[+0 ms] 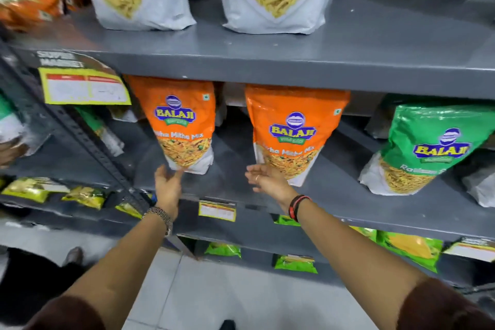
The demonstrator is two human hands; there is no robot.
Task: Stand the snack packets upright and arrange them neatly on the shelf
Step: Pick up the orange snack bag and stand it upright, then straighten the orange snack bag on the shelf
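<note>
While both orange foil snack packets stand upright on the grey metal shelf [348, 195], I note spread fingers. My left hand [167, 186] touches the left orange packet [179, 120]; my right hand [267, 178] touches the right orange packet [292, 128].

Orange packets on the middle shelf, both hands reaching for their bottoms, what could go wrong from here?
1. The right orange packet stands near the shelf edge; a nudge from the right hand could tip it forward off the shelf.
2. The left hand is open, gripping nothing; pushing the left orange packet at its base could topple it.
</note>
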